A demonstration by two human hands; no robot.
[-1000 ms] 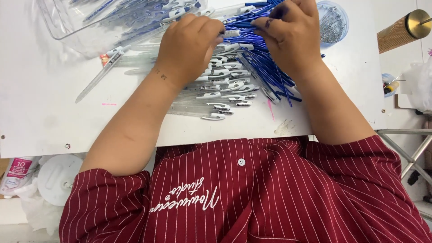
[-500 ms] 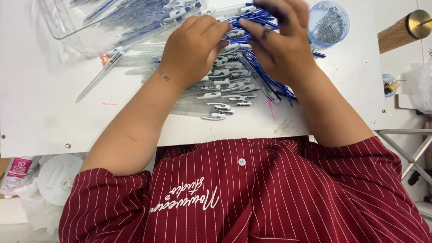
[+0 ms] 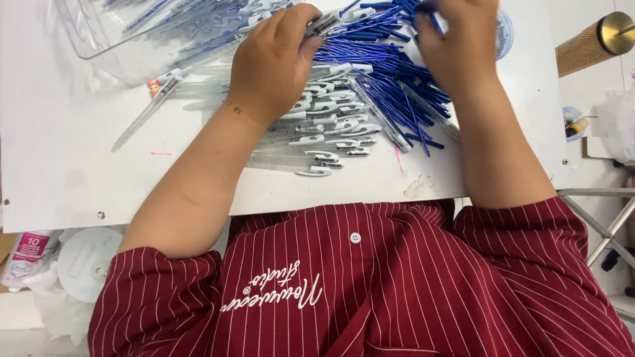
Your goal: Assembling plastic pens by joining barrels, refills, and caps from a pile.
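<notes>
My left hand (image 3: 274, 59) rests on a row of clear pen barrels with white clips (image 3: 324, 129) and pinches one clear barrel (image 3: 324, 25) between thumb and fingers. My right hand (image 3: 456, 43) is over a heap of thin blue pen refills (image 3: 390, 86), with its fingers closed on a few of them near the top edge of the view. Both hands lie on a white table (image 3: 79, 178). My forearms and a dark red striped shirt fill the lower half of the view.
A clear plastic bin (image 3: 126, 33) with more pen parts stands at the back left. One loose clear barrel (image 3: 142, 116) lies left of my left hand. A small round blue-rimmed container (image 3: 506, 33) sits behind my right hand. A brown roll (image 3: 592, 43) is at the right.
My right hand has moved up and to the right over the blue refills. My left hand has shifted slightly and still holds a clear barrel.
</notes>
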